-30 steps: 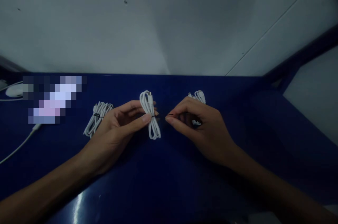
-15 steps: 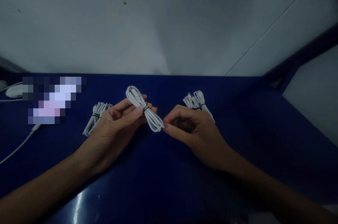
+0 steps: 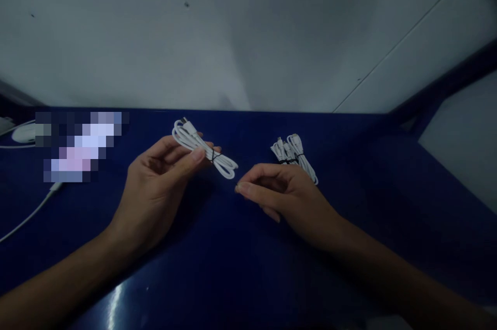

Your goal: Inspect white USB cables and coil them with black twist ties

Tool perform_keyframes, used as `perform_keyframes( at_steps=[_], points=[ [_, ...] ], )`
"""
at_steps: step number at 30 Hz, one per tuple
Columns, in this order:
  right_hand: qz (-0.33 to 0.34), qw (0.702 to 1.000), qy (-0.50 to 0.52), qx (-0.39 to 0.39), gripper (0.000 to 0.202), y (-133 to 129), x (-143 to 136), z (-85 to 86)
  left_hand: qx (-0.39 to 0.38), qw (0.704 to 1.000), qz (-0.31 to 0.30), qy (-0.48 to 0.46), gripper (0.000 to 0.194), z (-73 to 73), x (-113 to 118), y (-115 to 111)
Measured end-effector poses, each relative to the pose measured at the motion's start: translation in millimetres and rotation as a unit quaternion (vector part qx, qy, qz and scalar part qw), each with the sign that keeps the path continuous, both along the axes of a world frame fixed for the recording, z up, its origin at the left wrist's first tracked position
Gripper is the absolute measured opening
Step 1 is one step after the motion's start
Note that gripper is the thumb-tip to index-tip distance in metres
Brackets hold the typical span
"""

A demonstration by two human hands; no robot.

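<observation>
Between the thumb and fingers of my left hand (image 3: 166, 174) is a coiled white USB cable (image 3: 194, 141), bound around its middle by a thin black tie (image 3: 214, 156). One plug points up at the coil's far end. My right hand (image 3: 287, 195) is just to the right of the coil and apart from it, thumb and forefinger pinched together. A tiny dark spot shows at those fingertips, too small to name. Beyond the right hand lie several tied white cables (image 3: 297, 151) on the blue table, partly covered by that hand.
The blue table (image 3: 233, 278) runs back to a pale wall (image 3: 155, 50). At the left, a pixelated bright patch (image 3: 85, 146) covers something with a white cord (image 3: 29, 216) leading from it. A white rounded object (image 3: 25, 133) stands beside it.
My left hand has moved a little left and turned the coiled cable flatter. My right fingertips have come away from the coil's near end. The cable bundle at left is now hidden.
</observation>
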State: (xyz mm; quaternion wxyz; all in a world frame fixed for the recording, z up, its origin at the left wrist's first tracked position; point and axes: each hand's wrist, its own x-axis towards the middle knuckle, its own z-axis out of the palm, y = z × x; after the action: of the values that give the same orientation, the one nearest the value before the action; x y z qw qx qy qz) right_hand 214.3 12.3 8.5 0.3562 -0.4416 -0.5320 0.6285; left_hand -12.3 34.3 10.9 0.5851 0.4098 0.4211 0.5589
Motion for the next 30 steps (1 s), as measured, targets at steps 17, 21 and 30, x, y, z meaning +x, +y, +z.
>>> perform_keyframes(
  at_steps=[17, 21, 30],
  points=[
    [-0.073, 0.995, -0.045, 0.052, 0.02, 11.3, 15.0, -2.7, -0.065, 0.991, 0.078, -0.086, 0.019, 14.8, -9.4, 15.4],
    [-0.072, 0.983, -0.101, 0.132, 0.016, 9.9, 14.0, 0.9, -0.15, 0.98, 0.005, -0.127, 0.007, 12.8, -7.6, 13.9],
    [-0.037, 0.981, -0.128, 0.144, 0.014, 10.7, 17.3, 5.8, -0.139, 0.977, -0.124, 0.108, 0.029, -0.4, -10.0, 5.6]
  ],
)
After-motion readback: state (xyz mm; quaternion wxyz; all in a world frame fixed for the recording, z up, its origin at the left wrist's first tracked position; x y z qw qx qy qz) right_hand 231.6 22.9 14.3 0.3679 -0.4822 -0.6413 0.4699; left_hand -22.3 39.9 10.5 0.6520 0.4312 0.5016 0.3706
